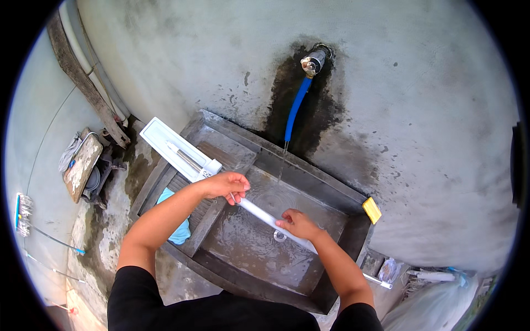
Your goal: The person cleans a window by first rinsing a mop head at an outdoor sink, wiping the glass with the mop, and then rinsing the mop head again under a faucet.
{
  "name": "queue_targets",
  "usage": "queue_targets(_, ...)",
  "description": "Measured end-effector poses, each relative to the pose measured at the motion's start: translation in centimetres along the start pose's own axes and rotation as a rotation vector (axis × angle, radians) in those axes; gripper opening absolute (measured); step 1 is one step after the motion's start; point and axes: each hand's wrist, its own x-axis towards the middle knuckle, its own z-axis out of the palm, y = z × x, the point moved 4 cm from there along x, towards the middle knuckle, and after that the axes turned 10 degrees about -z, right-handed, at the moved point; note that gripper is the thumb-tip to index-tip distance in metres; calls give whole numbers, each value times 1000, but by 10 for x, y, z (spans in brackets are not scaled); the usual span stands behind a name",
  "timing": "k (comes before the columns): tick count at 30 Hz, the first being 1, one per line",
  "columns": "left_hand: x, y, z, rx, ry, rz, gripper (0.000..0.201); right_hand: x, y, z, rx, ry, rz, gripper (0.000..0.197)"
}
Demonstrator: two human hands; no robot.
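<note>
The right grip point(298, 224) is closed around a white tube point(258, 212), thumb on its near side, partway along its length. The left grip point(225, 187) is curled at the tube's upper-left end, its fingertips touching it; whether they pinch it, I cannot tell. The tube slants from the left grip down to the right one and on under the right forearm. Past that forearm, roughly in line, a white tube end point(381, 282) shows; the arm hides whether it is the same piece.

Beneath both grips is a grey basin point(259, 259) with shallow water, its drain ring point(280, 236) just below-left of the right grip. Above, between the grips, a blue hose point(297, 109) trickles water. Up-left of the left grip lies a white tray point(160, 131); below-left, a light-blue cloth point(180, 234). Right of the right grip, a yellow sponge point(371, 210) rests on the rim.
</note>
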Motion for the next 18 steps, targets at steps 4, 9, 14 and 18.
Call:
queue_targets(4,102,12,-10,260,252,-37,19,60,-11,-28,1427,585,52,35)
queue_targets(9,179,7,23,791,321,-181,18,126,-25,-28,2118,690,170,24)
queue_targets(14,215,5,46,854,285,-173,16,146,15,-13,2312,692,135,19)
queue_targets(18,231,1,51,858,287,-181,15,146,23,-10,2259,688,150,17)
